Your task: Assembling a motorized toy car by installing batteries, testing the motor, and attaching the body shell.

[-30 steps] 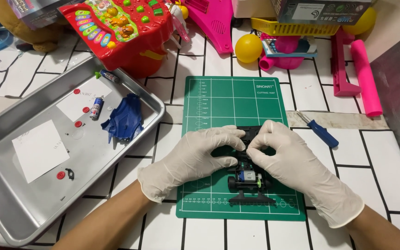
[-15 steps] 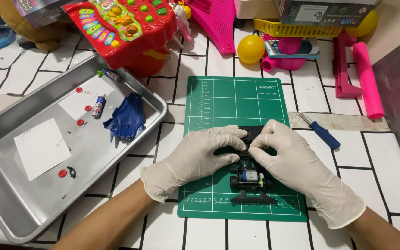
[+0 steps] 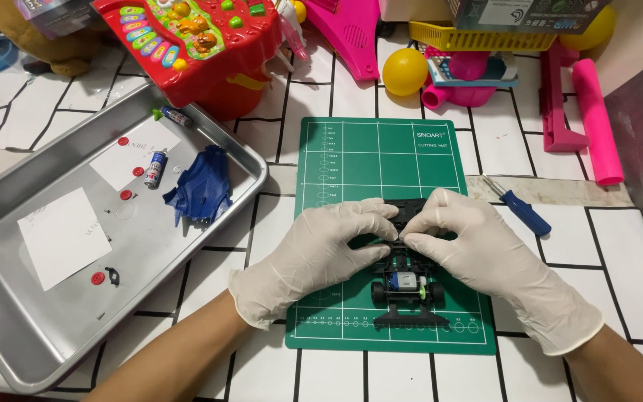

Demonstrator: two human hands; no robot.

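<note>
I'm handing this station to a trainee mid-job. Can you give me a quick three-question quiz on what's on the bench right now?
1. True or false: both gloved hands are on the black toy car chassis over the green cutting mat.
2. Where does the blue car body shell lie? A) on the mat B) in the metal tray C) in the yellow basket
3. Which tool lies beside the right hand, off the mat?

Key
1. True; the left hand grips it too.
2. B
3. The blue-handled screwdriver.
</note>
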